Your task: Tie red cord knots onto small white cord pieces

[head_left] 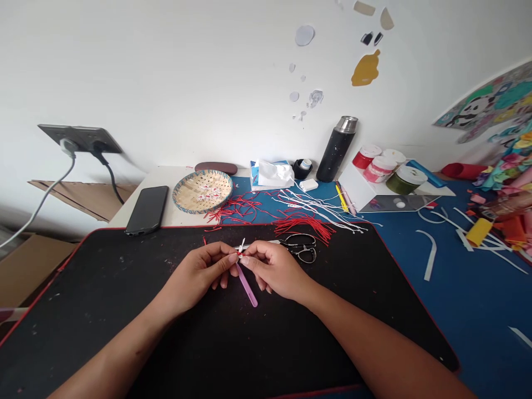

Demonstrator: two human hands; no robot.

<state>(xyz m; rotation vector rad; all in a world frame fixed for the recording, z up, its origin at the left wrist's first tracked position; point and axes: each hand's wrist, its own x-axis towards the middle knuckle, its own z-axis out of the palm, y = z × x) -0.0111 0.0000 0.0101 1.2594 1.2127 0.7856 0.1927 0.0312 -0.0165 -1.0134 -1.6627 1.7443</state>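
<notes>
Purple stick is held at its top end, over the black mat, tip slanted down toward the viewer. Left hand and right hand are met at the fingertips, both grips pressed together, pinching a small white-red strip at the stick's top. Scissors are lying just beyond the right hand. Red strips, white strips, basket and phone are farther back on the table.

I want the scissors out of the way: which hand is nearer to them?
The right hand. It lies just below and left of the scissors on the black mat, almost touching them. The left hand is farther left, beyond the purple stick.
</notes>
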